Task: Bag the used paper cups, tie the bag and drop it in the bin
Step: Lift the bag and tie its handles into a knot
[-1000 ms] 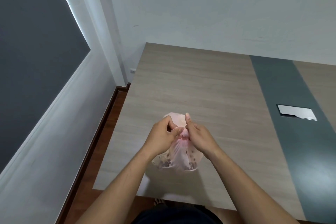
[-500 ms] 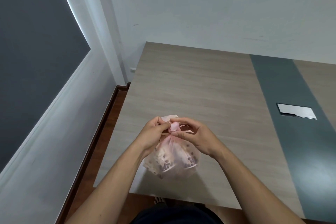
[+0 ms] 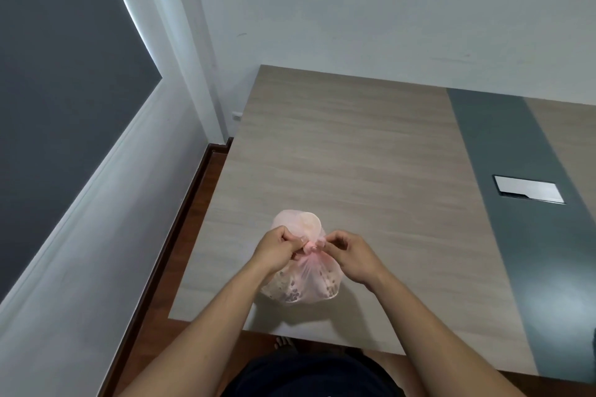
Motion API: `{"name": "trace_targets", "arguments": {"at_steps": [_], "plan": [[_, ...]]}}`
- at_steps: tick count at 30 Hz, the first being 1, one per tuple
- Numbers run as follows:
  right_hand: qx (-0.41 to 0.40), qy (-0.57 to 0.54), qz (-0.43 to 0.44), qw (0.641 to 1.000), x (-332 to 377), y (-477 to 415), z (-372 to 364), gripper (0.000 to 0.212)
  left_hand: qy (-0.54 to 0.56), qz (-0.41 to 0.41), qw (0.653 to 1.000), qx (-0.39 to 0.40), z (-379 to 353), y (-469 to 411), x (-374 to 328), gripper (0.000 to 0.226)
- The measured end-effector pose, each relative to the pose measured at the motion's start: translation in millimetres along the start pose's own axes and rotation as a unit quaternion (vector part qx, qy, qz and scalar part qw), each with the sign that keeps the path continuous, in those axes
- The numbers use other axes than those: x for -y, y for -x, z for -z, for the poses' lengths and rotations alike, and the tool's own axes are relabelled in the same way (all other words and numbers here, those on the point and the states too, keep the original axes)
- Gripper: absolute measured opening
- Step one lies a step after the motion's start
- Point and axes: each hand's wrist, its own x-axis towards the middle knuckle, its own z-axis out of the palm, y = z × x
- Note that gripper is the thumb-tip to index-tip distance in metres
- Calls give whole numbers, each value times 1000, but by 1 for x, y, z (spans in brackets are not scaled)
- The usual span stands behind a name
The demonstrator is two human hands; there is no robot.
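The pink plastic bag (image 3: 303, 284) sits on the tabletop (image 3: 354, 155) by its near edge, with the left hand (image 3: 277, 246) and right hand (image 3: 350, 255) each pinching its twisted top, so pull both ends apart evenly to make the knot tight.
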Motion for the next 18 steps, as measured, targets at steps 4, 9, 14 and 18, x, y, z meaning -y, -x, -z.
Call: {"name": "trace_targets", "arguments": {"at_steps": [4, 9, 14, 18], "plan": [[-28, 61, -15, 998, -18, -3, -4, 17, -76, 3, 994, -81, 4, -10, 16, 24], [-34, 44, -25, 998, -27, 0, 0, 17, -162, -46, 981, -99, 12, -12, 23, 20], [37, -4, -12, 999, -29, 5, 2, 29, -163, -103, 981, -15, 15, -1, 28, 20], [41, 100, -17, 994, -36, 8, -10, 33, -351, -184, 918, 3, 13, 5, 42, 34]]}}
